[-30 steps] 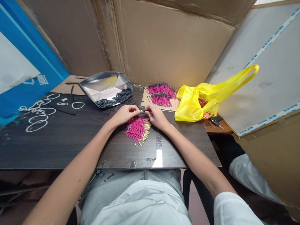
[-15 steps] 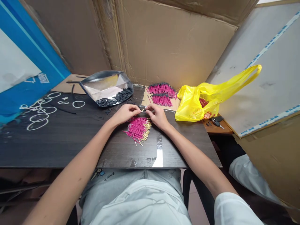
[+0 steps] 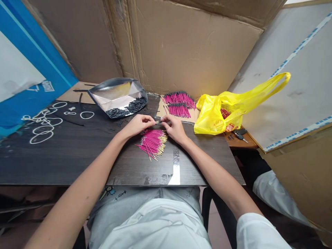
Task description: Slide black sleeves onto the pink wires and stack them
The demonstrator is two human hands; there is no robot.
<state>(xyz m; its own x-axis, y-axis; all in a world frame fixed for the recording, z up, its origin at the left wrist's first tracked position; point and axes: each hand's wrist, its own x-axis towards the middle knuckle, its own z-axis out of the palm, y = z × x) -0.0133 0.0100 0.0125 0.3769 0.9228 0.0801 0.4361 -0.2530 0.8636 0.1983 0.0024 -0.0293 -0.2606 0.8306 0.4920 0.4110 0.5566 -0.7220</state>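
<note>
My left hand (image 3: 138, 125) and my right hand (image 3: 175, 128) meet fingertip to fingertip over the dark table (image 3: 77, 155). Both are pinched on a thin pink wire with a gold tip (image 3: 157, 121), and a small black tube piece sits at the right fingertips. Just below the hands lies a loose pile of pink wires with gold ends (image 3: 153, 142). Behind them, bundles of pink wires with black ends (image 3: 178, 103) lie on cardboard.
A silver foil bag (image 3: 116, 97) spilling small black tubes lies at the back left. White rubber bands (image 3: 43, 122) are scattered at the left. A yellow plastic bag (image 3: 223, 112) and keys (image 3: 240, 134) sit at the right. Cardboard walls surround the table.
Hardly anything has changed; the hands stay pinched together above the pile, with only slight finger movement.
</note>
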